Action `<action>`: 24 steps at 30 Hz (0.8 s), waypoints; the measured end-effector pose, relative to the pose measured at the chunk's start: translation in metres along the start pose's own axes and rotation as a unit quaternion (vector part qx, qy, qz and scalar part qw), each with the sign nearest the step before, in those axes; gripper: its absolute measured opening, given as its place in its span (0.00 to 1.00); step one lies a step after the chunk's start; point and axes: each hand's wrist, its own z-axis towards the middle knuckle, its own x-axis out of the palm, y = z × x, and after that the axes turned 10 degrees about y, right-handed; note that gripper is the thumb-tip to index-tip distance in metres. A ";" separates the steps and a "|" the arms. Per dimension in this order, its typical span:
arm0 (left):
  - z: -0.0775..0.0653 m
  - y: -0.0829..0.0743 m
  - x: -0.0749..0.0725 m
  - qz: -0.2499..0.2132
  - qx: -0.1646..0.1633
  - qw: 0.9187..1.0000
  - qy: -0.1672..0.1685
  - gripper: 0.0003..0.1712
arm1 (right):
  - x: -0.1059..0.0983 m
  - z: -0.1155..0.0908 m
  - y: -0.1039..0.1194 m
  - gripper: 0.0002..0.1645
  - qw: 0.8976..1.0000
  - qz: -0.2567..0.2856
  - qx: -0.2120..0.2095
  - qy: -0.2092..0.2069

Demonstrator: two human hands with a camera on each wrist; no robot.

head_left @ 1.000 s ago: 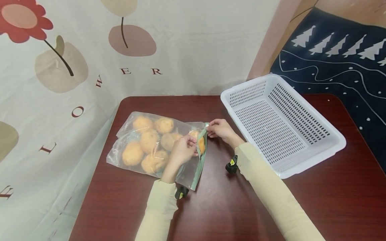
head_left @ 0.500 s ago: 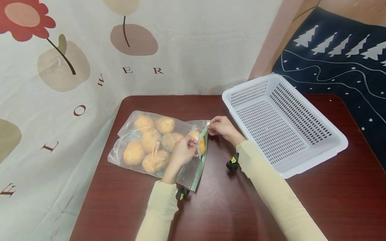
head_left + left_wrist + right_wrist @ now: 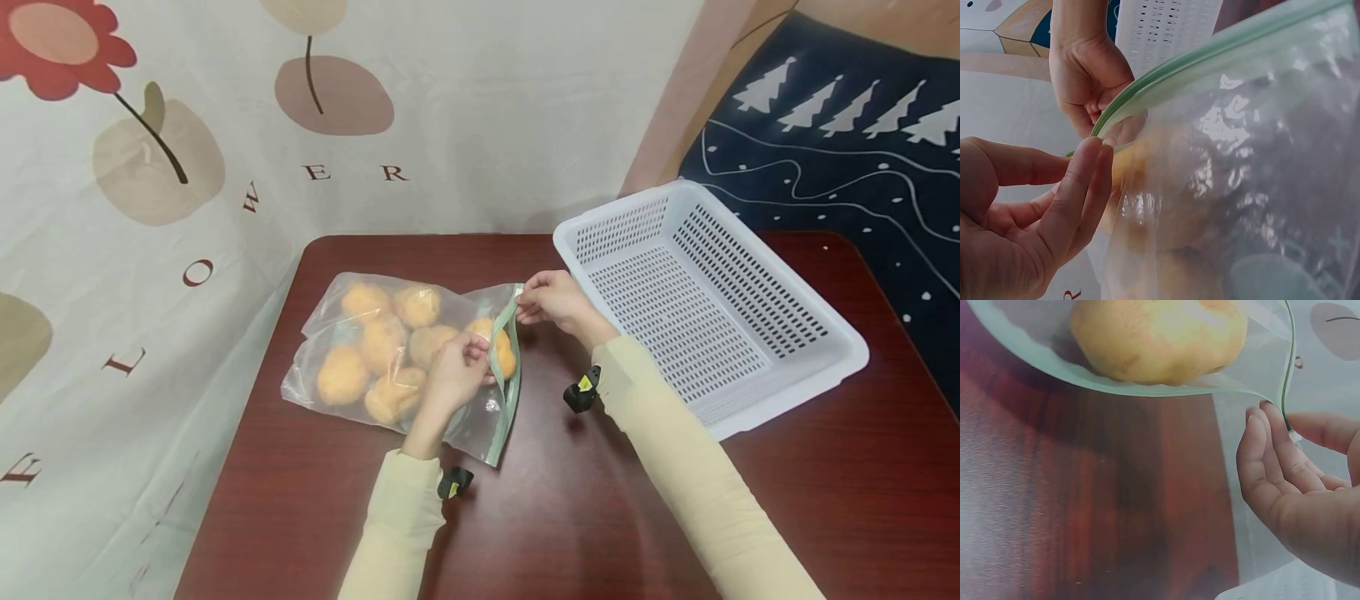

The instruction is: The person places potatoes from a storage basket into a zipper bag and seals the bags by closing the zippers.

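Observation:
A clear zip bag point(image 3: 465, 429) with a green strip along its mouth lies on the table, holding several yellowish potatoes point(image 3: 342, 375). My left hand point(image 3: 456, 373) pinches the near lip of the mouth between thumb and fingers; the left wrist view shows these fingertips point(image 3: 1088, 147) on the green edge. At the mouth's far corner, my right hand point(image 3: 553, 302) pinches the strip's end, by a small white slider or tab. Between the hands the mouth gapes, and one potato point(image 3: 1160, 340) sits just inside it. The lower bag is partly hidden behind my left hand and forearm.
A white perforated plastic basket point(image 3: 813, 379) stands on the right of the dark red table point(image 3: 555, 517), just beyond my right forearm. Behind are a pale printed curtain point(image 3: 495, 125) and a navy cloth with white trees point(image 3: 825, 179).
My right hand has risen slightly toward the far edge with the bag's corner. The bag has shifted a little to the right and its mouth has lifted. My left hand keeps its pinch.

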 end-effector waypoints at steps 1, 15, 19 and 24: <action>0.000 -0.001 0.000 -0.008 0.002 1.000 -0.002 0.08 | 0.000 0.000 0.002 0.05 1.000 0.005 -0.001 0.002; -0.007 -0.013 -0.002 -0.103 0.037 0.994 -0.003 0.08 | -0.005 -0.008 0.027 0.06 0.999 0.032 -0.014 0.028; -0.011 -0.014 -0.006 -0.127 0.050 0.991 0.001 0.09 | -0.005 -0.011 0.036 0.06 0.999 0.036 -0.017 0.032; -0.017 -0.017 -0.013 -0.135 0.056 0.989 -0.005 0.09 | -0.005 -0.015 0.049 0.07 0.998 0.053 -0.022 0.026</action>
